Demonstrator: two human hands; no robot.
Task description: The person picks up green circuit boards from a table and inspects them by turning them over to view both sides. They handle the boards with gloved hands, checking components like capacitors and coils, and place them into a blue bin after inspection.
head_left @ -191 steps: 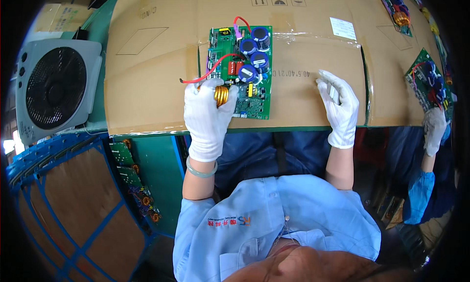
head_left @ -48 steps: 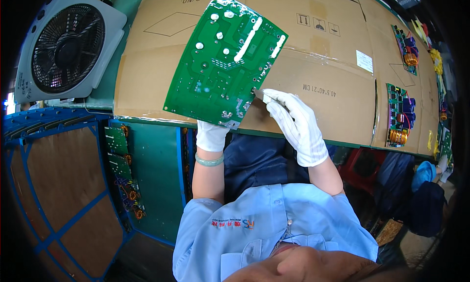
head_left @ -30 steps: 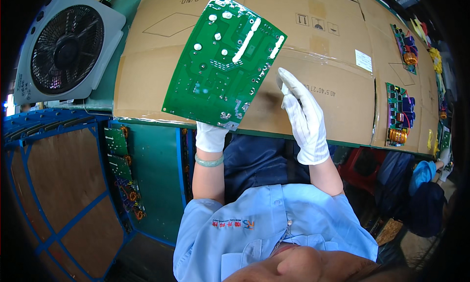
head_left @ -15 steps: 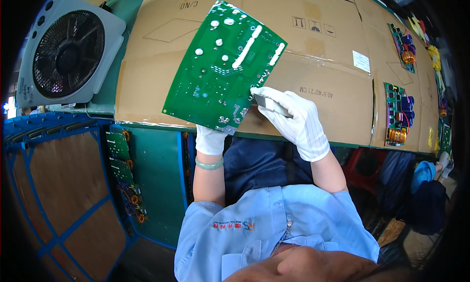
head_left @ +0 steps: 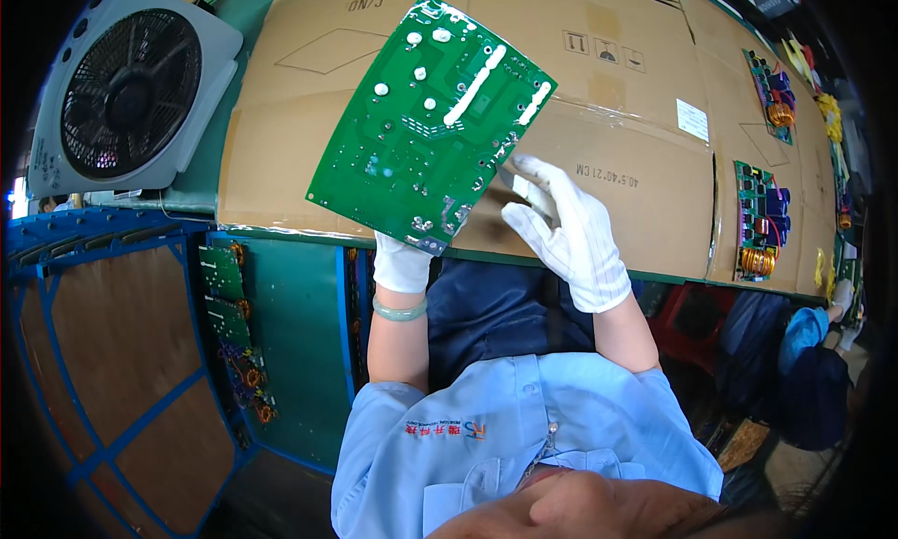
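My left hand (head_left: 404,263), in a white glove, holds up a large green circuit board (head_left: 393,155) from beneath its near edge. The fingers are hidden behind the board. White blobs and strips of what looks like sealant, along with solder joints, dot the side in view. Just right of the board's edge, my gloved right hand (head_left: 571,235) keeps a flat grey metal tool (head_left: 531,191) between its fingers. The tool's exact kind is hard to make out. Thumb and forefinger have loosened around it, and the fingertips are apart from the board.
Flattened cardboard (head_left: 617,155) covers the table. A grey box fan (head_left: 131,90) stands at the left. Two assembled circuit boards (head_left: 762,219) with copper coils lie at the right. More boards (head_left: 224,296) sit in a rack below left, beside a blue-framed cart (head_left: 112,371).
My right hand has drawn back slightly from the board's right edge, its fingers loosening round the tool. The board has shifted and turned a little in my left hand.
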